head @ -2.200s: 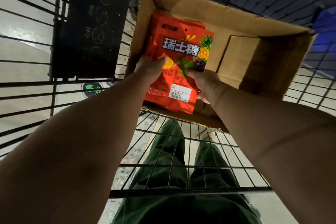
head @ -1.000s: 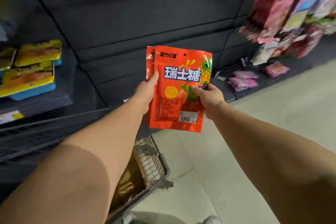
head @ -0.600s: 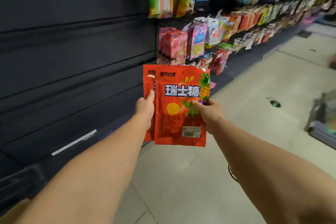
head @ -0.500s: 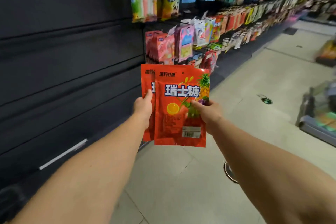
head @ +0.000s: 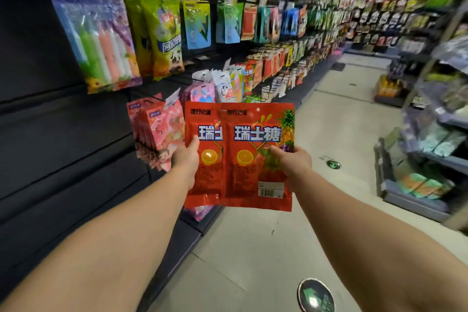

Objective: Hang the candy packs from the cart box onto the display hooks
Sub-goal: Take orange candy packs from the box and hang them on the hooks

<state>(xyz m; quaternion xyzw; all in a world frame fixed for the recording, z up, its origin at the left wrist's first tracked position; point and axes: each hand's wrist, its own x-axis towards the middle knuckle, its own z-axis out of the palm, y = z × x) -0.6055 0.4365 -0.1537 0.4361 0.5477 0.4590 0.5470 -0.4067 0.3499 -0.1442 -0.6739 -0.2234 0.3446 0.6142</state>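
I hold red candy packs upright in front of me, fanned side by side. My left hand (head: 187, 159) grips the left pack (head: 203, 180) with the thumb on its front. My right hand (head: 291, 163) grips the front pack (head: 255, 175), which overlaps the left one and shows fruit pictures and a barcode. Both packs hang in the air in front of the lower display hooks. A bundle of pink packs (head: 158, 132) hangs on a hook just left of my left hand. The cart and its box are out of view.
A long wall of hanging snack packs (head: 253, 23) runs from the left into the distance. Dark bare panels (head: 55, 149) cover the near left wall. On the right stands a low shelf unit (head: 417, 180) with goods. The aisle floor (head: 253, 248) carries round green stickers.
The view has swung from the cart box up and right along the aisle. The packs, lifted out of the box, have spread further apart, and the stocked hooks are now much closer.
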